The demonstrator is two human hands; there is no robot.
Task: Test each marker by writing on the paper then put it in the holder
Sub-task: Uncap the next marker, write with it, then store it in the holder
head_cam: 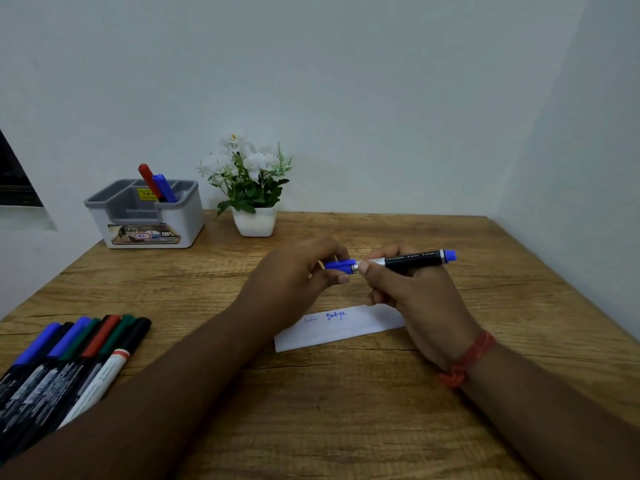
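**Blue marker held in both hands above the paper**

I hold a blue marker [408, 259] level over the table [346, 410], just beyond the paper strip [341, 327]. My right hand [415, 299] curls round its black barrel, thumb near the silver collar. My left hand [294, 278] pinches the blue cap [341, 265] at the barrel's left end; I cannot tell whether the cap is fully seated. The paper lies flat beneath my hands and bears 2 handwritten words, 1 faint and 1 blue. A red thread band [467, 358] circles my right wrist.

Far left of the paper, at the table's near edge, a row of capped markers [69, 362] lies side by side. Beyond the paper to the left, the grey holder [145, 213] contains a red marker [148, 178] and a blue one [165, 188], both leaning. A white flower pot [254, 220] stands just right of the holder.
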